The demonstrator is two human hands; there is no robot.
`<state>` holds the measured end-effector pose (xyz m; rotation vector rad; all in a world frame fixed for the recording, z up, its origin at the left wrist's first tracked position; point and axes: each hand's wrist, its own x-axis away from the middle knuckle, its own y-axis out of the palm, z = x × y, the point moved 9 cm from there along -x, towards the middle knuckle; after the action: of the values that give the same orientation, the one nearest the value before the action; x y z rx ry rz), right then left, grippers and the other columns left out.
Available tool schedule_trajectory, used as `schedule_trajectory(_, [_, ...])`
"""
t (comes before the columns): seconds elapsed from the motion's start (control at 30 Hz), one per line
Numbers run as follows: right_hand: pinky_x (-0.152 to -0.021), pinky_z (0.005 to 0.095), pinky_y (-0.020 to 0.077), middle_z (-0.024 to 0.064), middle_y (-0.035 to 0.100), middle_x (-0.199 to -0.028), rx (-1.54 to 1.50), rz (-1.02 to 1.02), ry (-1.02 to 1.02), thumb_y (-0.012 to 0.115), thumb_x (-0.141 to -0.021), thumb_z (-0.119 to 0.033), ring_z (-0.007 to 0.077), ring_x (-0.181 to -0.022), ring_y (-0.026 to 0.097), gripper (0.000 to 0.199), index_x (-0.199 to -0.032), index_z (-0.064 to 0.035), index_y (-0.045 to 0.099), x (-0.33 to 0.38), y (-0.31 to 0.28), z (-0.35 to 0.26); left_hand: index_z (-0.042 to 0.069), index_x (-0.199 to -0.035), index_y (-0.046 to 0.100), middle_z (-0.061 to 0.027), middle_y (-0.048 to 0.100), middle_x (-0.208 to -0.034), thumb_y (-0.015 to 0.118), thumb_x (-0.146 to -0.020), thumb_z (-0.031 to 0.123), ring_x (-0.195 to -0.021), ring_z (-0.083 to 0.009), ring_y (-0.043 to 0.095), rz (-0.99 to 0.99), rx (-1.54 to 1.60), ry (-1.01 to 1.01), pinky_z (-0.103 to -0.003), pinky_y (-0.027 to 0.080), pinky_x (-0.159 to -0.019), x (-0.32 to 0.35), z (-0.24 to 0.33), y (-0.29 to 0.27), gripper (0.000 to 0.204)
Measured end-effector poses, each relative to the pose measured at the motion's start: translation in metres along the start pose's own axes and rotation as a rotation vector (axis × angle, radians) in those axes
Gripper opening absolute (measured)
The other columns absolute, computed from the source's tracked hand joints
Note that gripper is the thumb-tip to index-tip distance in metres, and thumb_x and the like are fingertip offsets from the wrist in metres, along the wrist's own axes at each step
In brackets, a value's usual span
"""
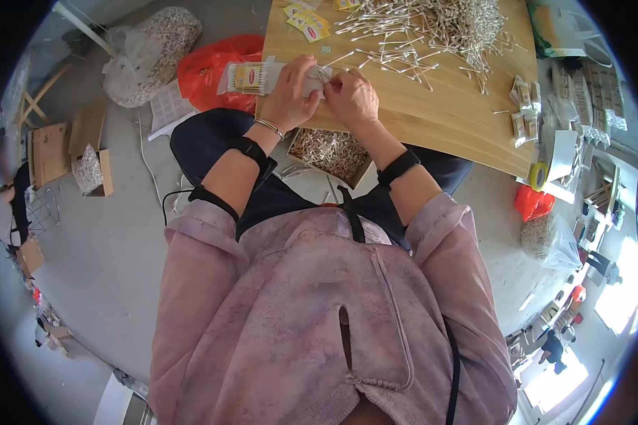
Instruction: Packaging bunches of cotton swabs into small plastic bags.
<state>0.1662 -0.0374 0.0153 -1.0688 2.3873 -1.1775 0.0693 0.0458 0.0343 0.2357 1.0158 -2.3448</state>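
Observation:
At the table's near left edge lies a clear plastic bag [224, 79] with a bundle of cotton swabs [249, 77] and a yellow-and-white card inside. My left hand [290, 95] is closed over the bag's right part, its fingers curled and its thumb low. Just right of it, my right hand [353, 98] pinches at the bag's whitish right end; the fingertips partly hide what they grip. Beyond both hands, loose cotton swabs [432, 35] form a big heap on the wooden table [418, 103]. Several yellow cards [308, 25] lie at its far left.
An open box of cotton swabs [329, 150] sits below the table edge, between my legs. A red plastic bag [216, 67] hangs at the left beside a large clear sack [152, 57]. Small filled packs [524, 110] and a yellow tape roll [538, 176] are at the right.

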Motion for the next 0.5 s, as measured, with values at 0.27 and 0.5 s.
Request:
schedule_trajectory(0.27, [-0.077, 0.0409, 0.0488, 0.0097, 0.061, -0.092, -0.021, 0.053, 0.013, 0.063, -0.078, -0.026, 0.03, -0.09, 0.06, 0.018, -0.084, -0.009, 0.066, -0.006, -0.006, 0.0, 0.005, -0.128, 0.037, -0.017, 0.044, -0.128, 0.063, -0.074, 0.01, -0.12, -0.0356, 0.042, -0.015, 0.001, -0.028, -0.041, 0.038, -0.101, 0.0, 0.001, -0.001, 0.06])
schedule_trajectory(0.5, [-0.076, 0.0414, 0.0485, 0.0109, 0.061, -0.09, -0.015, 0.094, -0.016, 0.066, -0.077, -0.027, 0.031, -0.089, 0.059, 0.019, -0.085, -0.0089, 0.066, -0.011, -0.011, -0.001, 0.005, -0.126, 0.038, -0.0162, 0.046, -0.124, 0.064, -0.073, 0.009, -0.116, -0.0359, 0.044, -0.011, 0.003, -0.066, -0.042, 0.04, -0.099, 0.002, 0.0, -0.002, 0.06])
